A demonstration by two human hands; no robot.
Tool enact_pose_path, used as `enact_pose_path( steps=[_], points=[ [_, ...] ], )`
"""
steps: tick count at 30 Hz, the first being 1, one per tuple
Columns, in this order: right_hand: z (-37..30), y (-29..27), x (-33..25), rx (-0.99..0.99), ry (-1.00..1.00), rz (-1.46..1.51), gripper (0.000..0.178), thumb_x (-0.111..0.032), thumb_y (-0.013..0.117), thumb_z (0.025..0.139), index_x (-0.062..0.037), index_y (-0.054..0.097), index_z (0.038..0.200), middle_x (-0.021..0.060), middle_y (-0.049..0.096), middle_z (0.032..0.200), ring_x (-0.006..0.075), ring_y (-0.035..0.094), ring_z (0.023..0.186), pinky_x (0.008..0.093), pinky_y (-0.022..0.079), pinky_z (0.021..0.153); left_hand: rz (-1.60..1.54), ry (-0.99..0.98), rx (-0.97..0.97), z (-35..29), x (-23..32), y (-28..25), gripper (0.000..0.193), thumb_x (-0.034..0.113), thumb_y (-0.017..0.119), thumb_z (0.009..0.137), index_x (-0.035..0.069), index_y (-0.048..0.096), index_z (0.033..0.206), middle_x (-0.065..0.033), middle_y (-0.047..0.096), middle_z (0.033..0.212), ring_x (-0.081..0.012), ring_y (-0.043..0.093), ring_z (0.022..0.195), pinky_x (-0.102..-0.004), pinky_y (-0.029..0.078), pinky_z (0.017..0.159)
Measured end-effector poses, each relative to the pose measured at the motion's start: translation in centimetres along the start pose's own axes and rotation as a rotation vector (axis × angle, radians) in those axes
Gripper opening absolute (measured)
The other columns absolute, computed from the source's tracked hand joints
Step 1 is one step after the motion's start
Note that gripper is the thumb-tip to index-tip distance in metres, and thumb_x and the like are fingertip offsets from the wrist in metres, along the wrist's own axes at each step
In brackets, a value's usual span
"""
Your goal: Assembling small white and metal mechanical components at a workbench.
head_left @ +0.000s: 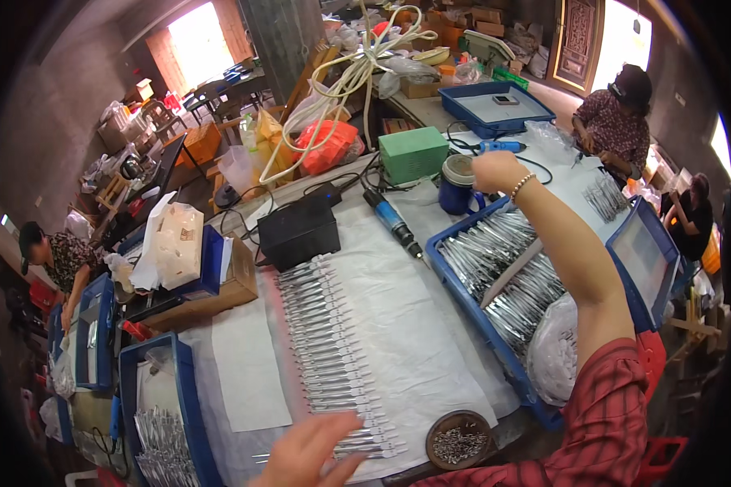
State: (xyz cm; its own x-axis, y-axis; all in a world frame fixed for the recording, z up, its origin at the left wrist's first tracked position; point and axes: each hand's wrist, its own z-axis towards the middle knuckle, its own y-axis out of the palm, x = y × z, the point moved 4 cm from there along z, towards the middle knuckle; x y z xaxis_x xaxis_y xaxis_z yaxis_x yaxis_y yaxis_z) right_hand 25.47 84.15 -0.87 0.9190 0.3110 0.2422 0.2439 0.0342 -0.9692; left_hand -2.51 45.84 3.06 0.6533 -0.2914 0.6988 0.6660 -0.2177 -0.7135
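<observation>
My right hand (499,174), wearing a bead bracelet, reaches far out over the table, its fingers curled against the rim of a lidded blue mug (456,195). Its fingertips are hidden, so what they grip cannot be made out. Close to me, my left hand (313,449) holds nothing, with its fingers apart over the lower end of a long row of slim silver metal tools (326,341). These lie side by side on white sheeting. Beside the row's near end stands a round brown dish (458,440) of small metal parts.
A blue crate (495,345) full of metal tools stands under my right arm, another blue crate (191,406) at left. A blue electric screwdriver (391,221), black box (299,235) and green box (413,154) sit farther back. White cable (365,69) hangs above. Other people sit nearby.
</observation>
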Motion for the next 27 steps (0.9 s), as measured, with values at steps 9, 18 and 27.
enact_pose_path(
  steps=[9,18,27],
  points=[
    [1.6,9.4,4.3,0.045,0.148,0.528,0.041,-0.033,0.071,0.069,0.0022,0.065,0.089,0.0215,0.065,0.088,0.032,0.063,0.084,0.0385,0.049,0.077,0.325,0.32,0.136,32.4,-10.3,8.8,0.034,0.019,0.053,0.085,0.002,0.05,0.114,-0.0168,0.053,0.115,-0.0351,0.052,0.105,-0.0402,0.042,0.088],
    [2.4,9.5,6.3,0.034,0.308,0.948,0.031,-0.026,0.067,0.077,0.005,0.062,0.079,0.0107,0.061,0.063,0.0197,0.061,0.05,0.0315,0.05,0.049,0.609,-0.052,-0.089,44.7,-16.4,15.6,0.061,0.049,0.051,0.082,0.011,0.044,0.129,-0.0216,0.041,0.131,-0.0338,0.038,0.124,-0.0492,0.029,0.101],
    [2.0,6.3,6.0,0.018,0.227,1.088,0.029,-0.025,0.064,0.082,0.0032,0.062,0.083,0.0058,0.059,0.069,0.0129,0.056,0.056,0.0253,0.048,0.048,0.604,-0.075,-0.339,45.2,-15.3,13.9,0.085,0.064,0.059,0.069,0.029,0.029,0.14,-0.0228,0.02,0.144,-0.0383,0.018,0.134,-0.0568,0.017,0.106]
  ],
)
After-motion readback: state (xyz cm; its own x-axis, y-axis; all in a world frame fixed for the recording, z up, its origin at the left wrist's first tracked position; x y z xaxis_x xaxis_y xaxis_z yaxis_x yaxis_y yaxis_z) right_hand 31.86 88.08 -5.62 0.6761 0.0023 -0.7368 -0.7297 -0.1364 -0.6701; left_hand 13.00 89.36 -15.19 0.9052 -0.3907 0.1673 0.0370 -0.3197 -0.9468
